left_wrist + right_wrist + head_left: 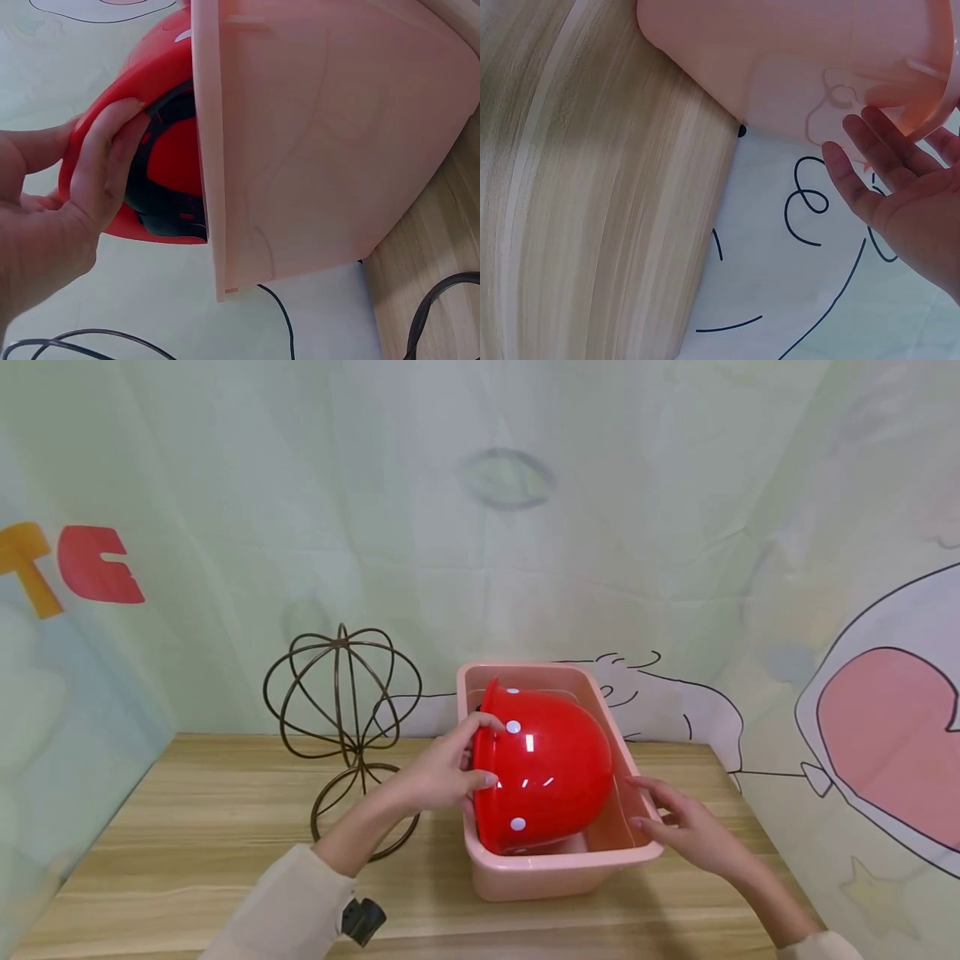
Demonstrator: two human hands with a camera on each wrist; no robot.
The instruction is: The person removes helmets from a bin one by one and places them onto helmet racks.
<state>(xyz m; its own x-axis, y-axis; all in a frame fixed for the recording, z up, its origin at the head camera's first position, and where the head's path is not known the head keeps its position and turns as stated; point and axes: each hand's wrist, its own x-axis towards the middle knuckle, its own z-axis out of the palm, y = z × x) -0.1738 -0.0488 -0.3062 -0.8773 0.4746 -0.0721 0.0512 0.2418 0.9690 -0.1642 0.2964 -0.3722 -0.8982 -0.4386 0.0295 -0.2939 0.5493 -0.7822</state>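
Left grip [445, 770] pinches red helmet [558, 764] by brim, dome rightward of it inside pink bin [536, 878]; right grip [692, 833], farther, holds bin rim.

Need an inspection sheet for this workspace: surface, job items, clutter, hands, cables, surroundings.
Surface: pale-brown wood-grain tabletop; no spill seen.
Job items: glossy red white-dotted helmet, on its side within the rectangular pink plastic bin, opening toward the left; dark wire openwork stand, upright left of the bin.
Clutter: nothing seen.
Left hand: grips the helmet's rim.
Right hand: at the bin's right rim, fingers loosely extended; contact unclear.
Cables: nothing seen.
Surroundings: pale fabric backdrop with cartoon prints, some creases.
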